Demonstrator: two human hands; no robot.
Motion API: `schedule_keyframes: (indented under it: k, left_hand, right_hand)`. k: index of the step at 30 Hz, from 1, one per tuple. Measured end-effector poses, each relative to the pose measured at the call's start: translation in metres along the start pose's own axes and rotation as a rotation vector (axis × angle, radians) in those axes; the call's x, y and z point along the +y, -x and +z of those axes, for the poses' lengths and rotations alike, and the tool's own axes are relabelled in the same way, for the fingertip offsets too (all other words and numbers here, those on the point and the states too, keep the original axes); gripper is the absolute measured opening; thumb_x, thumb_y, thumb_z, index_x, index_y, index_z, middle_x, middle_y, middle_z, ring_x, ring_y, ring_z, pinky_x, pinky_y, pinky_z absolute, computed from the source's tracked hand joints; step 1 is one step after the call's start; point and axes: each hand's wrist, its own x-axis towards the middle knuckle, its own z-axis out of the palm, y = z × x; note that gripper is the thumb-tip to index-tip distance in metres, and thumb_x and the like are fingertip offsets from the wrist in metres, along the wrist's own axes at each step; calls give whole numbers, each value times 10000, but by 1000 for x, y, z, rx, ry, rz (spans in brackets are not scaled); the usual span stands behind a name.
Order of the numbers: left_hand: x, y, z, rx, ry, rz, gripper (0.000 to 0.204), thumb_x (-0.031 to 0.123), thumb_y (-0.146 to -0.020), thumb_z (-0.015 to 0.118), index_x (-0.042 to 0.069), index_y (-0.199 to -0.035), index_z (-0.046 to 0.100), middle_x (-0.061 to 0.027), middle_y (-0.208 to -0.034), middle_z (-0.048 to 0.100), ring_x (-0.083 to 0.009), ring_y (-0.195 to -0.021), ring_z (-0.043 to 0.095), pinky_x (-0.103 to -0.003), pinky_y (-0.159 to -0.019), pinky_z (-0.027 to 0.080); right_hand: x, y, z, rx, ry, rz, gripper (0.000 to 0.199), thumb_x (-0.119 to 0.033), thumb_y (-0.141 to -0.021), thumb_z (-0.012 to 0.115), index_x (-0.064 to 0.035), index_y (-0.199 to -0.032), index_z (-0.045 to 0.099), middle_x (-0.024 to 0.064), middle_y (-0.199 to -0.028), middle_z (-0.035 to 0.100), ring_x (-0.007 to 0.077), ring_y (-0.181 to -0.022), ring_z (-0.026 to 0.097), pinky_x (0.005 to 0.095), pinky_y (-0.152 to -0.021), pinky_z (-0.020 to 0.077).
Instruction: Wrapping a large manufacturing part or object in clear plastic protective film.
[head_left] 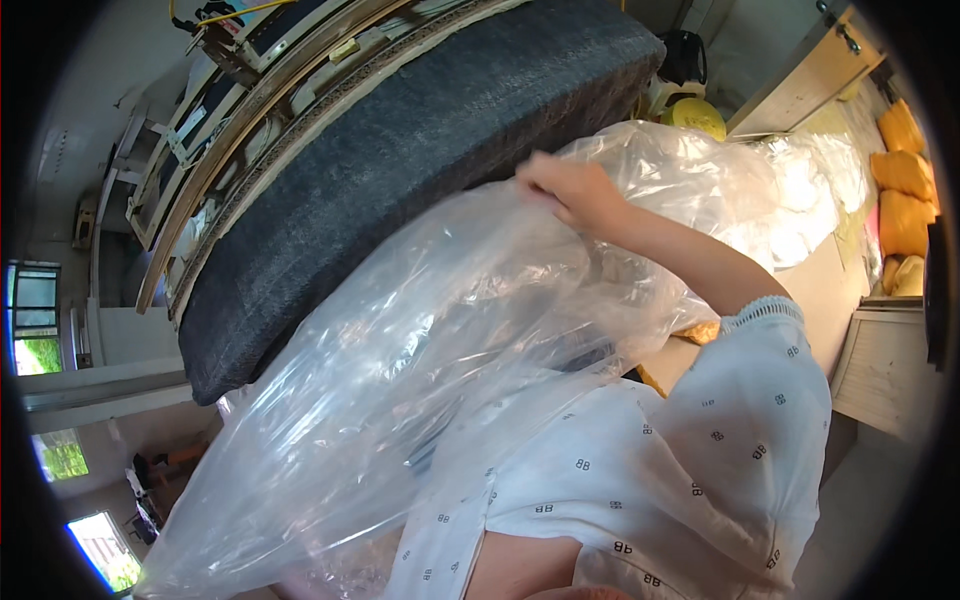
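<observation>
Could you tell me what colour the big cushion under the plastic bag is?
Dark grey cushion, best seen in the head view.

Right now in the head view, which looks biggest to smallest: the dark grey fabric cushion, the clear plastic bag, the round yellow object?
1. Clear plastic bag, though it is nearest the camera.
2. Dark grey fabric cushion, close behind, so their order is unsure.
3. Round yellow object, clearly smallest and partly hidden.

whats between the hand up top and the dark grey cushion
Only the clear plastic bag. In the head view the right hand grips the bag's upper edge, and the film lies over the lower part of the dark grey cushion.
</observation>
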Motion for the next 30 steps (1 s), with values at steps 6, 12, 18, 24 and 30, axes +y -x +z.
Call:
schedule_keyframes:
  k: [6,12,18,24,30]
  left_hand:
    - [-79,-17,73,19,-160,194,237,190,-890,534,39,-1059,603,-98,-1044,612,-180,-940,566,-279,-844,430]
    - [-51,61,303,-304,51,72,233,222,-821,626,7,-910,626,-42,-845,605,-123,-771,537,-256,-715,432]
    - [-178,24,350,-281,-150,-92,260,264,-810,632,8,-841,656,-24,-747,624,-104,-677,525,-247,-645,430]
    - [-231,59,298,-411,61,-237,278,269,-795,648,-5,-840,662,-46,-762,641,-108,-681,544,-253,-658,443]
    - [-286,39,251,-493,-40,-338,214,221,-794,661,25,-717,626,20,-653,556,-71,-608,449,-223,-584,395]
  right_hand:
    - [179,227,-72,-812,920,176,109,-224,-722,593,-122,-756,602,44,-712,595,223,-777,573,389,-669,465]
    - [249,317,-308,-584,1308,896,217,-253,-777,563,-82,-883,644,102,-881,613,257,-896,578,395,-749,465]
    - [168,-59,-362,685,212,348,411,-332,-857,483,-71,-1169,542,168,-960,621,278,-894,599,348,-790,443]
    - [114,-149,-181,340,336,269,423,-333,-913,409,-68,-1239,458,142,-1264,458,275,-1167,439,352,-949,347]
    - [201,-124,-128,93,584,78,464,-375,-890,427,-55,-1223,467,134,-1312,421,286,-1233,364,333,-1004,306]
